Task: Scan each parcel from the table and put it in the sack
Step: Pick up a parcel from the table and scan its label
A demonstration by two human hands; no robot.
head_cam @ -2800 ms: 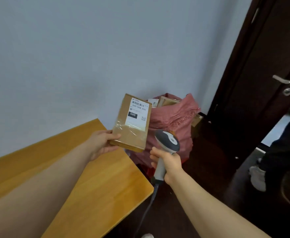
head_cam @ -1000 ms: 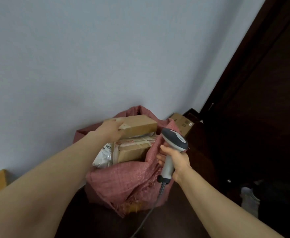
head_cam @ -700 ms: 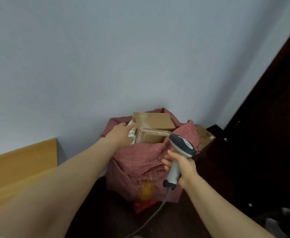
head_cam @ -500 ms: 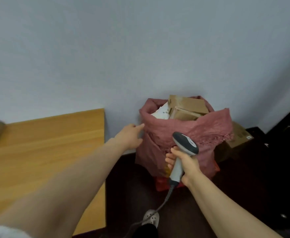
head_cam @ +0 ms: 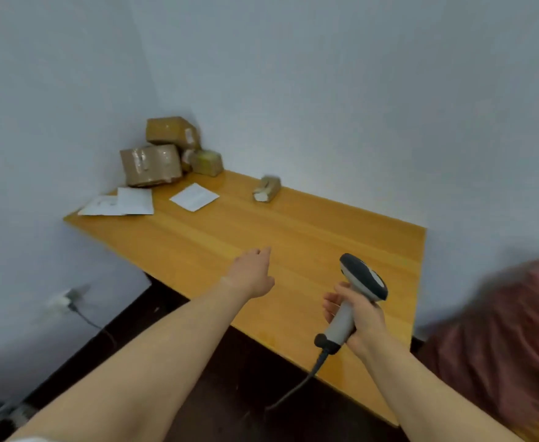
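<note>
- My left hand [head_cam: 252, 271] hangs over the near part of the table [head_cam: 293, 234]. Its fingers are loosely straight and point toward the far corner, and it holds nothing.
- My right hand [head_cam: 357, 317] is curled round the grey handle of the scanner [head_cam: 362, 279], over the table's near right part. The dark head is uppermost.
- The scanner's cable [head_cam: 296, 387] drops past the table's near edge toward the dark floor.
- Three brown boxes are piled in the table's far corner, against the walls. The top box [head_cam: 171, 130] rests on the big box [head_cam: 151, 164], and a small box [head_cam: 207, 161] sits just to their right.
- A lone parcel [head_cam: 266, 188] lies at the table's back edge, apart from the pile.
- Two white mailers [head_cam: 120, 202] overlap at the table's left end, in front of the big box. A third mailer [head_cam: 194, 196] lies between them and the lone parcel.
- The red sack [head_cam: 510, 330], blurred, stands just off the table's right end.
- A wall socket [head_cam: 67, 299] with a plug in it sits below the table's left end.
</note>
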